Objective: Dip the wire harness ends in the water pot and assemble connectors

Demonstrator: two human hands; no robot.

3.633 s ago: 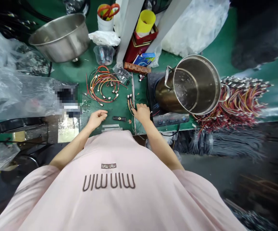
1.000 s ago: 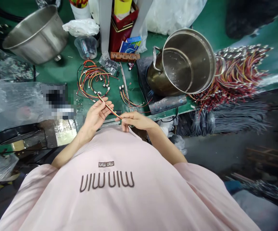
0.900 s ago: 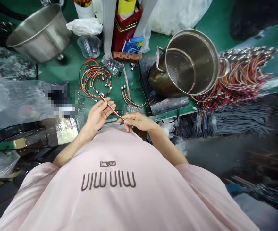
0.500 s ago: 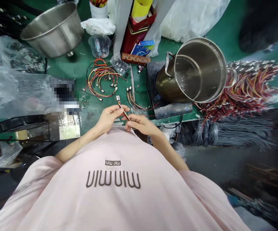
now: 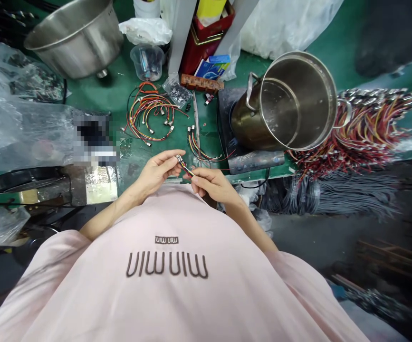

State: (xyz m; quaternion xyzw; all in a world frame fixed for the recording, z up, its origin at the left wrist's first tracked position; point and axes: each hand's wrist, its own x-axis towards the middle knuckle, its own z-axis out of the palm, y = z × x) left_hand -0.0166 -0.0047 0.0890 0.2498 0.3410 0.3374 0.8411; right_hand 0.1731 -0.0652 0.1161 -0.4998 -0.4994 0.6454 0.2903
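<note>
Both my hands meet close to my chest over the near edge of the green bench. A short wire harness (image 5: 185, 166) with red, yellow and black leads and a white connector runs between them. My left hand (image 5: 156, 172) pinches its connector end, and my right hand (image 5: 211, 183) pinches the other end. Just beyond them on the bench lies a small bunch of similar harnesses (image 5: 199, 146). A looped pile of coloured harnesses (image 5: 150, 114) lies further back on the left.
A steel stockpot (image 5: 291, 107) leans on a dark hotplate (image 5: 253, 161) to the right, with a heap of red and yellow harnesses (image 5: 369, 128) beyond it. A steel bowl (image 5: 75, 38), a clear cup (image 5: 148, 61), a red tin (image 5: 209, 42) and plastic bags (image 5: 16, 128) crowd the back and left.
My right hand took a harness from the small bunch and brought it near. My hands then slid together along the harness, so less of it shows between them now.
</note>
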